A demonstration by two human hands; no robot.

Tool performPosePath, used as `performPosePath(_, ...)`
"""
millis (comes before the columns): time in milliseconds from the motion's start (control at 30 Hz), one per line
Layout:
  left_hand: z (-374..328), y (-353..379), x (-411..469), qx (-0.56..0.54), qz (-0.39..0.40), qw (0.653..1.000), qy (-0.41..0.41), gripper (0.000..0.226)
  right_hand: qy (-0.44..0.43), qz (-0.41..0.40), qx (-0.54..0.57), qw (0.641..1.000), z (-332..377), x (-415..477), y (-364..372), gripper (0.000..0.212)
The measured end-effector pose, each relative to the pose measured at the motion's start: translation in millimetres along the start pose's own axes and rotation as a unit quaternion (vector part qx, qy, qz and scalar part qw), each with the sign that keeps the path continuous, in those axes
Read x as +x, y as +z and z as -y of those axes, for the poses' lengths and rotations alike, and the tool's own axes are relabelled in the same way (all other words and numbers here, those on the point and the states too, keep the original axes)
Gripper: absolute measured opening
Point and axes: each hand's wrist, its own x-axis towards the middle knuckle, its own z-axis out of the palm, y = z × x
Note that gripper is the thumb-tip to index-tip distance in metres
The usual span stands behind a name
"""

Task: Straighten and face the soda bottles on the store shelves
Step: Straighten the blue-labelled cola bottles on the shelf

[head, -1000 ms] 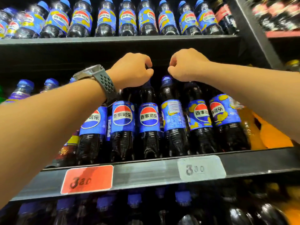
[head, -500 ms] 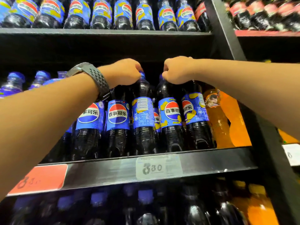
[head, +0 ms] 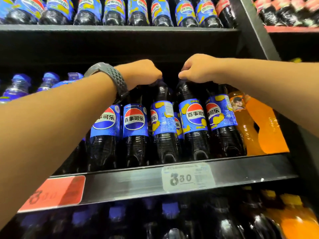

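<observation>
What could go wrong, as I judge it: the left hand (head: 143, 73) curls its fingers down over the top of the turned bottle (head: 162, 121) and holds only the cap end. A twist there could loosen the cap instead of spinning the bottle, or tip the tall body into those packed close on both sides. The right hand (head: 198, 70) grips the top of the faced bottle (head: 193, 118) the same way. Over-turning would swing its logo off front, and a pull toward the near lip of the shelf (head: 138, 180) could drag it over. Both caps are hidden under the fingers, so I cannot tell how firm either hold is.

The bottles stand in the middle shelf's front row, dark cola under blue labels. The left pair (head: 134, 121) shows its logos square on. The turned bottle shows mostly small print, with its logo off to the left. The faced bottle shows its logo forward, and the end bottle (head: 221, 116) is angled slightly. Orange bottles (head: 259, 128) stand at far right.
</observation>
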Motion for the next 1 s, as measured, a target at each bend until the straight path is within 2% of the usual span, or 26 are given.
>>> performPosePath(167,-3.1,-0.1,-3.4,-0.018,0.0,1.0,-0.02,0.036,0.0,-0.02,0.053,0.998,-4.1,0.7,-0.4,0.031)
performPosePath(367,-3.4,13.2,8.8,0.017,-0.047,0.996,-0.071,0.054,0.004,-0.03,0.082,0.996,-9.5,3.5,-0.6,0.039)
performPosePath(500,-2.3,12.0,12.5,0.03,-0.054,0.995,-0.077,0.064,0.011,-0.049,0.094,0.994,-11.0,9.2,0.7,0.041)
performPosePath(667,3.8,-0.3,9.4,0.024,-0.021,0.997,-0.07,0.042,-0.004,-0.031,0.077,0.997,-8.4,9.5,7.3,0.042)
performPosePath(933,0.0,10.3,12.0,0.013,-0.061,0.996,-0.069,0.04,-0.029,0.003,0.015,0.999,-9.0,4.4,0.7,0.056)
performPosePath(1000,0.9,8.6,8.5,0.019,-0.065,0.996,-0.057,0.041,-0.025,-0.01,0.008,1.0,-12.2,4.4,-4.7,0.06)
